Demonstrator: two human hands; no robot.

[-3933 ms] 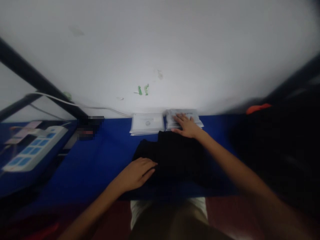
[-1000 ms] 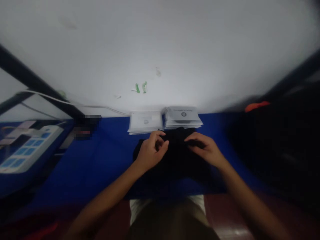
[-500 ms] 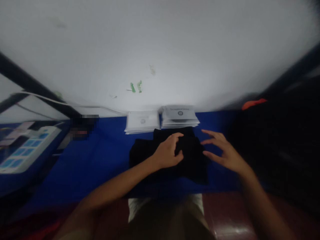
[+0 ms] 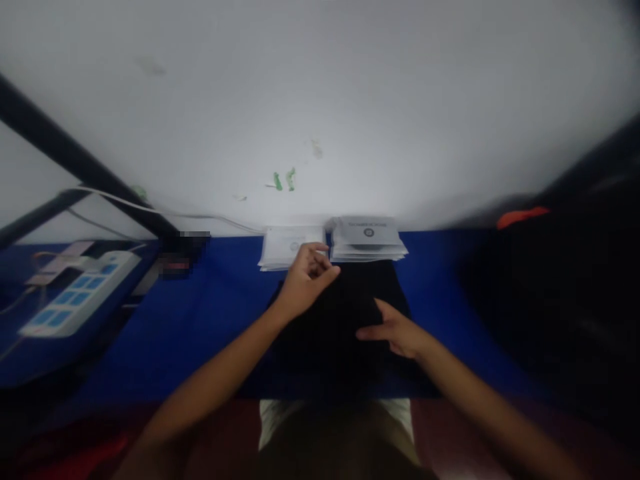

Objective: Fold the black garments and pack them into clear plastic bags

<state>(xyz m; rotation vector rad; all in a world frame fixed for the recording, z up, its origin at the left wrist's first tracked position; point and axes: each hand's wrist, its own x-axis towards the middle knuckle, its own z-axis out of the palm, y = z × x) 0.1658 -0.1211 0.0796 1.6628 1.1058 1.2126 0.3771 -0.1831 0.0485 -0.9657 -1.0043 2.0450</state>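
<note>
A folded black garment (image 4: 345, 313) lies on the blue table (image 4: 200, 320) in front of me. My left hand (image 4: 305, 283) is at its far left corner with the fingers curled in a pinch on the cloth's edge. Lying on the garment's right side, my right hand (image 4: 397, 330) has its fingers stretched out and pressed flat on the fabric. Two stacks of white packets, the left stack (image 4: 287, 248) and the right stack (image 4: 367, 239), sit against the wall just beyond the garment.
A white power strip (image 4: 80, 293) with blue sockets lies at the left, with a white cable (image 4: 165, 213) running along the wall. A dark bar (image 4: 75, 163) slants across the left. A large black mass (image 4: 565, 300) with an orange piece (image 4: 520, 217) fills the right.
My left hand moved from the garment's middle to its far left corner and pinched the edge. My right hand came down from hovering onto the cloth, nearer to me.
</note>
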